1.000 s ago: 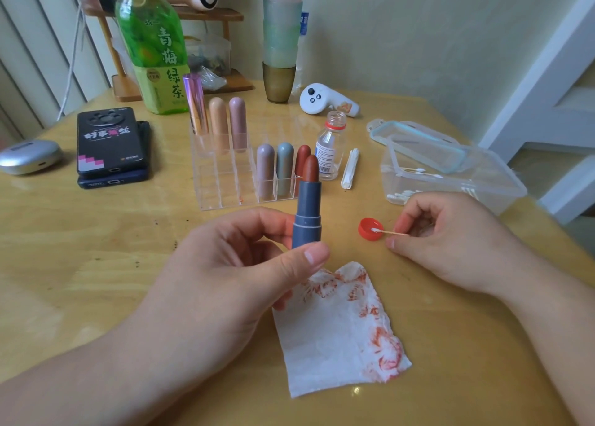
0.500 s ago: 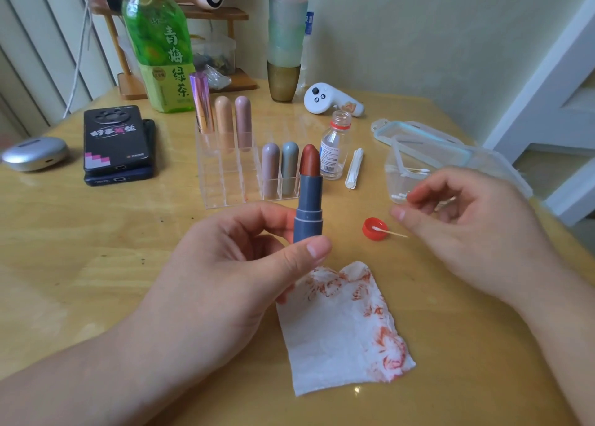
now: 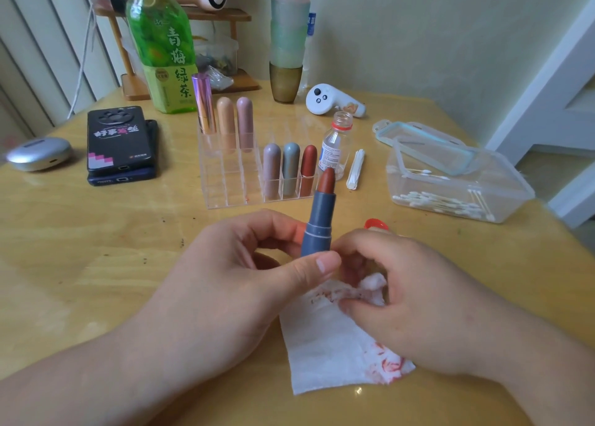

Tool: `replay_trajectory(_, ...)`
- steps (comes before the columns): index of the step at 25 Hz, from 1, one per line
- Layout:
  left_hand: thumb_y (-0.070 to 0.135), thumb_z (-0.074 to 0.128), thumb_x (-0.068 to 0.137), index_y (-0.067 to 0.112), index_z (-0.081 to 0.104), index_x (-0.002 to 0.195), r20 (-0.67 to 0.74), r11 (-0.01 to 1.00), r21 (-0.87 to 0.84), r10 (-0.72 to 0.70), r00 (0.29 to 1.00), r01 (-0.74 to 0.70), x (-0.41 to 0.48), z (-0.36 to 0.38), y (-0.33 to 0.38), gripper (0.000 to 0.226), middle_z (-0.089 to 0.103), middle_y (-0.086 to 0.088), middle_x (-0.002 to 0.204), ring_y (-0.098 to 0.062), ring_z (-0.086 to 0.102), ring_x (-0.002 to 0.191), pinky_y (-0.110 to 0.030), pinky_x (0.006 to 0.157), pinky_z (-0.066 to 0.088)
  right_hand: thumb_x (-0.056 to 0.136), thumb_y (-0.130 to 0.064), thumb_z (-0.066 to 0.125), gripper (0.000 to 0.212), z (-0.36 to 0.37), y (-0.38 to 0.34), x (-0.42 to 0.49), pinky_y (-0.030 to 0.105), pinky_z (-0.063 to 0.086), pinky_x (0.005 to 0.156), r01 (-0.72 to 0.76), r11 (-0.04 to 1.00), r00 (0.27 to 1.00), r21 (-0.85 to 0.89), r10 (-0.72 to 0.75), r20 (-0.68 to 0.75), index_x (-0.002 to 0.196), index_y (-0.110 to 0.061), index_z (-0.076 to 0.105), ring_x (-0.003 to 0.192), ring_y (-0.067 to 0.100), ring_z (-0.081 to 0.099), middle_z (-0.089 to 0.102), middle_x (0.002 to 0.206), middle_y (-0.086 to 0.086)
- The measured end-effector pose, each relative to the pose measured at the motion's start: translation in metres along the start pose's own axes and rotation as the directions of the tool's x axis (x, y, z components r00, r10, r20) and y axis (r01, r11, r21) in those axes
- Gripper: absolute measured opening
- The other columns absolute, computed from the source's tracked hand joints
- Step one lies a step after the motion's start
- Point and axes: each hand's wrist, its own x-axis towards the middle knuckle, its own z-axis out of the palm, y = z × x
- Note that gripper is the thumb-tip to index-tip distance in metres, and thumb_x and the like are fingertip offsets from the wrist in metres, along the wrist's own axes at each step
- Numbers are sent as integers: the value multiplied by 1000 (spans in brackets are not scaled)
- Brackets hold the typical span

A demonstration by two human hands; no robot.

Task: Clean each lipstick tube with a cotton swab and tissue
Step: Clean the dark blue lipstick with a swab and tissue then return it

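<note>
Right hand (image 3: 418, 300) now on tabletop (image 3: 96, 248) tissue (image 3: 322, 345)

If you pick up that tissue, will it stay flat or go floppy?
Probably floppy: the tissue crumples where the right hand pinches its corner. It looks thin, so it is likely very light and might tear if tugged.

1. Green drink bottle (image 3: 160, 52), at the back of the desk (image 3: 96, 248): label is showing 青梅 in white above 绿茶 in dark green, running top to bottom.
2. Black phone case (image 3: 118, 136): is carrying one line of white and red characters, opening with 好事; the rest is not reading clearly.
3. Small clear bottle (image 3: 335, 147): label is bearing fine print, too small to read.
</note>
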Motion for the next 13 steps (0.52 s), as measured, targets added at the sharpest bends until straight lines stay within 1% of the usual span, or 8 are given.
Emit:
replay_trajectory(2, 40, 83, 68, 21, 75, 93, 108, 997, -71, -26, 994, 34, 1, -1, -2, 33, 77, -6, 92, -36, 72, 85, -52, 89, 54, 79, -7, 75, 34, -7, 2, 0, 23, 53, 73, -18, 961, 999, 274, 6, 43, 98, -34, 64, 83, 8, 64, 66, 88, -7)
replay_trajectory(4, 29, 85, 69, 13, 74, 92, 215, 972, -212, -54, 975, 101, 1, -2, -2, 30, 76, -10, 98, -27, 73, 91, -37, 89, 56, 73, 2, 75, 32, -17, 4, 0, 26, 52, 65, -11, 835, 998, 549, -27, 61, 94, -20, 68, 75, 18, 63, 68, 83, 5)
replay_trajectory(6, 22, 84, 67, 11, 74, 88, 273, 918, -350, -88, 958, 184, 2, -1, -2, 25, 75, -16, 96, -28, 71, 90, -31, 88, 55, 64, 1, 79, 38, -22, 8, 1, 31, 51, 58, -88, 568, 991, 819, -30, 127, 98, -11, 69, 70, 24, 60, 67, 85, 13)
replay_trajectory(7, 19, 84, 65, 12, 74, 85, 269, 891, -407, -95, 958, 203, 2, -1, -2, 23, 74, -15, 91, -26, 71, 86, -30, 85, 56, 59, 1, 82, 45, -22, 9, 2, 33, 53, 60, -131, 427, 987, 895, -27, 158, 101, -9, 69, 73, 27, 63, 67, 88, 17)
replay_trajectory(9, 14, 84, 62, 15, 73, 79, 220, 847, -494, -94, 971, 194, 3, 0, -2, 20, 73, -11, 80, -21, 70, 76, -27, 75, 57, 60, -1, 86, 53, -21, 9, 5, 40, 58, 74, -199, 198, 977, 960, -34, 209, 109, -1, 66, 90, 37, 68, 65, 100, 28)
replay_trajectory(11, 11, 84, 59, 15, 73, 77, 169, 831, -529, -91, 981, 169, 4, 0, 0, 21, 73, -10, 79, -21, 71, 75, -26, 72, 56, 80, 0, 74, 48, -19, 5, 8, 50, 55, 87, -284, 22, 949, 959, -134, 284, 123, 10, 55, 103, 44, 66, 61, 111, 32)
replay_trajectory(12, 11, 85, 59, 16, 72, 77, 155, 835, -526, -90, 984, 160, 4, 0, 0, 22, 73, -11, 80, -23, 72, 76, -28, 73, 56, 89, -3, 66, 45, -17, 5, 8, 54, 48, 97, -332, 31, 930, 943, -158, 333, 129, 13, 50, 113, 46, 61, 59, 118, 32)
replay_trajectory(13, 12, 86, 58, 17, 72, 76, 149, 846, -509, -94, 984, 158, 4, 0, 1, 24, 73, -12, 81, -24, 71, 77, -31, 75, 56, 94, -7, 61, 44, -15, 6, 8, 57, 40, 105, -367, 87, 915, 926, -145, 376, 132, 13, 49, 123, 46, 54, 57, 126, 32)
